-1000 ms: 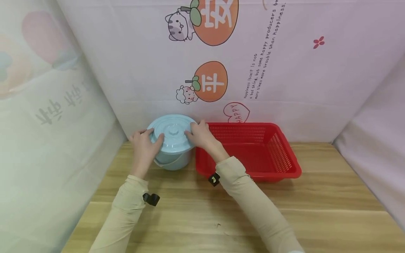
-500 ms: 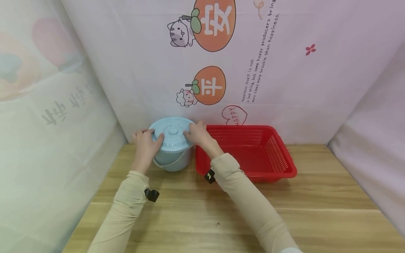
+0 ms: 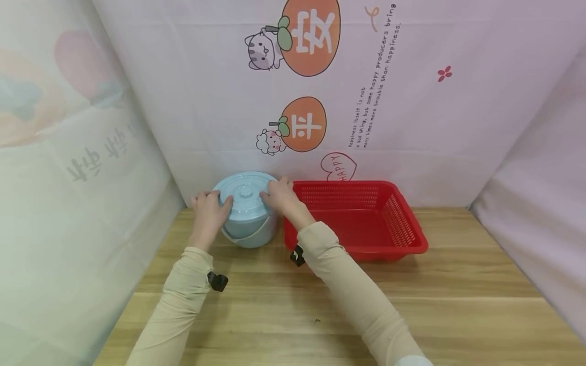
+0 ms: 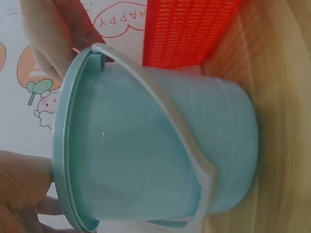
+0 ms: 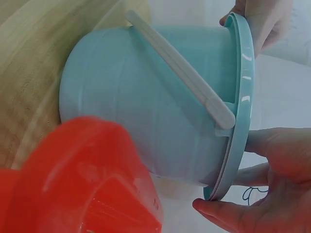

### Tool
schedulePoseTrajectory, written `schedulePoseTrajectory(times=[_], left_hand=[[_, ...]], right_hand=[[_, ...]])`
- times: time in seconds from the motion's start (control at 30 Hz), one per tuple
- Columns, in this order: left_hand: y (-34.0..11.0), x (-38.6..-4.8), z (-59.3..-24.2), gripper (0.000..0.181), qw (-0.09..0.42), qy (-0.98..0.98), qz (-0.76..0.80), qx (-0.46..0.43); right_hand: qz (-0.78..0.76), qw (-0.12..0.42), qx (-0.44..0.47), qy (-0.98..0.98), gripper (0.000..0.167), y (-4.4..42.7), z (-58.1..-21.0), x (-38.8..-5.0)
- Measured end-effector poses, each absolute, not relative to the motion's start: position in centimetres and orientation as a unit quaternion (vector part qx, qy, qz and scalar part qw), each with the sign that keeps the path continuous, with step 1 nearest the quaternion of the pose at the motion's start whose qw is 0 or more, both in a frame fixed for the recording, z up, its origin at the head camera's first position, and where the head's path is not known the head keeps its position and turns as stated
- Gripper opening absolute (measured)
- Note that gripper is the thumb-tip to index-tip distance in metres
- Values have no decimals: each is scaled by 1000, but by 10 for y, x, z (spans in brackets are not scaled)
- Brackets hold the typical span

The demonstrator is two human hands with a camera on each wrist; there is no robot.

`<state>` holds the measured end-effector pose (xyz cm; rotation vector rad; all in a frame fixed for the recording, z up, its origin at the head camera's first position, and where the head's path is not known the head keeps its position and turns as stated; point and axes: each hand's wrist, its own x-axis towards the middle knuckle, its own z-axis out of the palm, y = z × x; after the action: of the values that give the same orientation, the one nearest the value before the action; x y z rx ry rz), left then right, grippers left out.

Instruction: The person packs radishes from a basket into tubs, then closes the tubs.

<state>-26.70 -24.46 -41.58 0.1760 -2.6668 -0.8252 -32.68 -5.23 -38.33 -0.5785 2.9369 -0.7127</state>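
A light blue bucket (image 3: 256, 235) stands on the wooden table at the back left, its pale handle (image 4: 167, 104) hanging down the front. Its round lid (image 3: 247, 203) lies over the top, and in both wrist views the lid's rim sits against the bucket's. My left hand (image 3: 207, 213) holds the lid's left edge, thumb on top. At the right edge, my right hand (image 3: 285, 198) grips the lid with the thumb above; in the right wrist view its fingers (image 5: 218, 208) reach round the rim. The inside of the bucket is hidden.
A red plastic basket (image 3: 361, 249) with perforated sides stands close to the right of the bucket, under my right forearm. A printed white cloth (image 3: 412, 112) hangs just behind both, and more cloth hangs at the left and right. Bare wooden tabletop (image 3: 256, 315) lies in front.
The lid and both hands have shifted slightly left, and the lid now sits more evenly over the bucket. The whole head view has also moved a little.
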Motion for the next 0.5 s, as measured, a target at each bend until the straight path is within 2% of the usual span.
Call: schedulePoseTrajectory(times=[0.23,0.5], left_hand=[[-235,-276,-424,51,202,-939,-273,57],[-230,-284,-419,52,179,-935,-298,78]], right_hand=[[-241,3,-191,951,50,-51,-394,-332],[-264,-27,-175,948,53,-57,-401,-333]])
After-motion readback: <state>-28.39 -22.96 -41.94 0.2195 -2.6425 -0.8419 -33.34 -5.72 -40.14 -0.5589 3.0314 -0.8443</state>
